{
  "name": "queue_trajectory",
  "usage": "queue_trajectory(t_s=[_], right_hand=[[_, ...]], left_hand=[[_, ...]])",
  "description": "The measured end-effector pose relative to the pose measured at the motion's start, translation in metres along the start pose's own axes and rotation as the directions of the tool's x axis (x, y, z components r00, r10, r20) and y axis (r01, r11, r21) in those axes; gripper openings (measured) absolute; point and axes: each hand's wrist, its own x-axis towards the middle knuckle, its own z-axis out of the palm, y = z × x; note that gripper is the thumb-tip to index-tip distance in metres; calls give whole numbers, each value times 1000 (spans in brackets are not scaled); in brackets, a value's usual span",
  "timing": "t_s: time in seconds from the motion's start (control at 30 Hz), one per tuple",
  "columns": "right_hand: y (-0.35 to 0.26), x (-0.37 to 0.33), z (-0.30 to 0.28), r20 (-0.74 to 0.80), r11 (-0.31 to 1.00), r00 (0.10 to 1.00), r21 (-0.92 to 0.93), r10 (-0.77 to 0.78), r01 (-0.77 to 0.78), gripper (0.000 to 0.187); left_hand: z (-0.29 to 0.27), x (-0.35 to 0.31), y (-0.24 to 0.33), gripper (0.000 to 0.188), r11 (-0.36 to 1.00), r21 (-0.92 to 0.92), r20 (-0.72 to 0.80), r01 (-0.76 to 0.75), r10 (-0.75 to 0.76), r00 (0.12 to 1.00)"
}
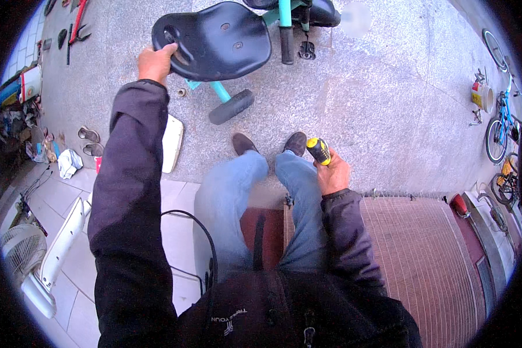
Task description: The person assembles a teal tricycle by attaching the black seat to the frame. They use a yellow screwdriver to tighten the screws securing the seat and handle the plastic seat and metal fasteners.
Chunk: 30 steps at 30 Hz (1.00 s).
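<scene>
My left hand [155,62] grips the edge of a black plastic seat [223,43], its thumb at the slot near the left end. The seat belongs to a small ride-on trike with a turquoise frame [285,14] and a black wheel [232,107] below. Near my right knee, my right hand [334,174] is closed round a screwdriver with a yellow and black handle [318,151]. The handle's butt end points up and away from me; the shaft is hidden. A black pedal [307,51] lies to the right of the frame's black-ended tube.
By the trike wheel sits a small round metal part [182,92]. A white panel [172,144] lies beside my left forearm. Red-handled cutters [79,23] are at the far left. On the right are a bucket [482,97], a blue bicycle [497,130] and a woven mat [423,255].
</scene>
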Motion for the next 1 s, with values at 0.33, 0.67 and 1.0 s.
queue_trajectory(t_s=[0.33,0.67,1.0], right_hand=[[1,29,10,-184,995,979,28,-93,100,18],[-85,105,-12,-419,709,904,610,-90,353,21],[-53,159,45,-228,504,948,806,-221,311,38]], left_hand=[[35,-25,8,9,982,-55,-92,-181,176,980],[32,-22,-2,16,952,-14,-24,-304,304,952],[4,-13,-16,16,834,129,46,-536,535,844]])
